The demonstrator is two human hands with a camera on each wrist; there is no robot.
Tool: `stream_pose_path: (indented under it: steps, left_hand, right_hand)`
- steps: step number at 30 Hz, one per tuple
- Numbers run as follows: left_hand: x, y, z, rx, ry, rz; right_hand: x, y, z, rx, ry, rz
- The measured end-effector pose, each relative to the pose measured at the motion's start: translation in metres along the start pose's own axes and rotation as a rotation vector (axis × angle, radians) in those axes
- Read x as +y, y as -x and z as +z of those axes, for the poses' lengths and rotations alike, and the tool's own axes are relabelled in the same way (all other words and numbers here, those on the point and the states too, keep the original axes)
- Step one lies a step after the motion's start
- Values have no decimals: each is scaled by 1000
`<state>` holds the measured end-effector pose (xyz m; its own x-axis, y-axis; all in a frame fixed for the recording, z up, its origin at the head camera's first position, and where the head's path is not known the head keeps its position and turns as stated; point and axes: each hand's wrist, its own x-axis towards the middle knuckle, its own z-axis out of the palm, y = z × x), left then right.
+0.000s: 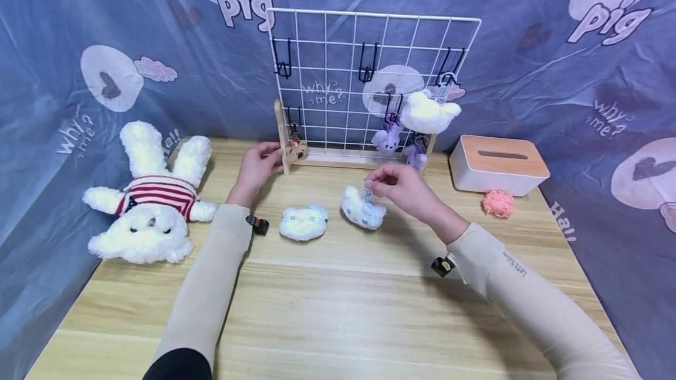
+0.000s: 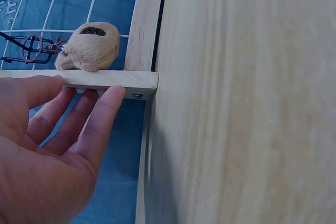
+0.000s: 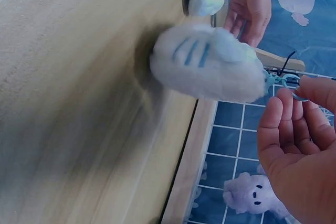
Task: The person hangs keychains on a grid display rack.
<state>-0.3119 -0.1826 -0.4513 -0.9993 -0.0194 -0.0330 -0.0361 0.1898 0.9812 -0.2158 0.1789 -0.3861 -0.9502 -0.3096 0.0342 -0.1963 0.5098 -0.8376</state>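
Note:
My right hand [image 1: 404, 189] pinches the light-blue ring [image 3: 296, 88] of a white plush keychain [image 1: 362, 209] between thumb and fingertips. The plush hangs tilted below the ring, close over the table, with blue stripes on its side in the right wrist view. My left hand [image 1: 259, 168] grips the wooden side post [image 2: 110, 80] of a white wire grid rack [image 1: 354, 14], thumb on one face and fingers on the other. Next to that post a tan plush keychain [image 2: 94, 46] hangs from a black hook. Another white plush keychain [image 1: 303, 223] lies on the table between my hands.
On the rack's right side hang a white plush [image 1: 429, 113] and purple plush keychains [image 1: 388, 138]. Bare black hooks [image 1: 367, 63] sit higher up. A white teddy bear [image 1: 150, 210] lies at left; a tissue box [image 1: 499, 164] and pink scrunchie-like ball [image 1: 498, 203] are at right.

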Motion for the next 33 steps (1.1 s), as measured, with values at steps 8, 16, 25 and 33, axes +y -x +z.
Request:
stream_pose_path:
  steps: [8,16,25,33]
  left_hand:
    - [1,2,0,-2,6,-4]
    - [1,3,0,-5,6,-7]
    - [-2,1,-1,5,11,-2]
    - [-1,0,-1,4,11,6]
  right_hand:
    - [-3,-3,-4,9,-41,2]
    - [-10,-8,-12,38,-56,-26]
    - [-24,-14,-20,62,-6,-48]
    - [-35,-16,-24,69,-19,-60]
